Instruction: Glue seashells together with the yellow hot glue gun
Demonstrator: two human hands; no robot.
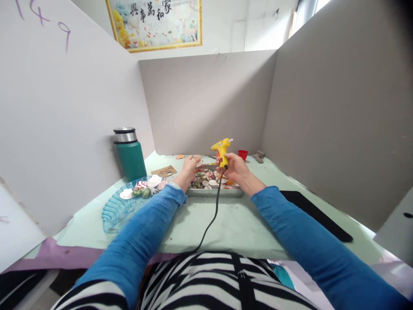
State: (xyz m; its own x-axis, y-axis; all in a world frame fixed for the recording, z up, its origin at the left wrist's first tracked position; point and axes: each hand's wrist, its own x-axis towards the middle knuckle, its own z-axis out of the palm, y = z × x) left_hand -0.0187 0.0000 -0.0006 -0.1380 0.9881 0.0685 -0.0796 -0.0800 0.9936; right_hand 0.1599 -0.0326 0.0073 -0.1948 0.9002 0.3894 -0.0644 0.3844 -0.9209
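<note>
One head camera looks forward and down over the table (243, 226).

The left arm (142, 232) reaches from the lower left of the frame up toward the centre, and the right arm (300, 232) slants in from the lower right corner. Both wear blue sleeves that leave the wrists bare. Just left of centre, the left hand (190, 167) is turned mostly back-up, its fingertips drawn together in a pinch. Right of centre, at about the same height, the right hand (237, 168) is curled in a grip, thumb uppermost. The hands are near each other, not touching. The striped torso (200, 284) fills the bottom middle.
</note>
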